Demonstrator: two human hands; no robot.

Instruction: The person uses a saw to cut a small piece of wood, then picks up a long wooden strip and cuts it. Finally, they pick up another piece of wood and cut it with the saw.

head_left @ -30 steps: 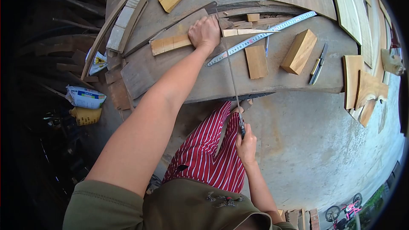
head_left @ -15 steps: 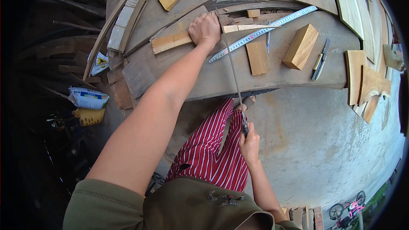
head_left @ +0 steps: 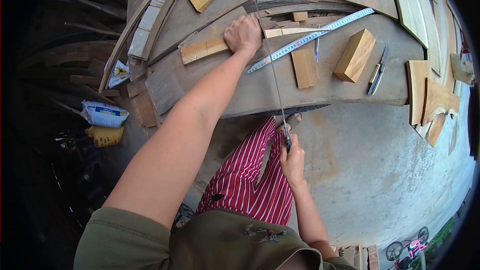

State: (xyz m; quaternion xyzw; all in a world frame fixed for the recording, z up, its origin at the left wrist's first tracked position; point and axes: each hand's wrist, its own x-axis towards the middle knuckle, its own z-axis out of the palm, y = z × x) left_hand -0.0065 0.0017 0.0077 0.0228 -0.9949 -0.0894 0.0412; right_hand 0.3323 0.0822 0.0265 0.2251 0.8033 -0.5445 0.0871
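Observation:
My left hand (head_left: 244,34) presses down on a light wooden strip (head_left: 204,49) lying on a grey plank workbench (head_left: 260,90). The thin blade of a hand saw (head_left: 274,77) runs from just right of that hand back toward me. My right hand (head_left: 292,160) is closed on the saw's handle, below the bench edge and above my red striped shorts (head_left: 250,180). Short offcuts (head_left: 282,32) of the strip lie right of the blade.
A tape measure (head_left: 310,39) lies diagonally across the bench. Near it are a flat wood piece (head_left: 305,67), a thick block (head_left: 355,55) and a utility knife (head_left: 376,72). Curved boards (head_left: 430,100) sit at right, bags (head_left: 102,114) at left, concrete floor (head_left: 380,170) below.
The saw blade has slid forward along the cut, its tip now farther past my left hand. My right hand shifted slightly with it. My left hand stays on the strip.

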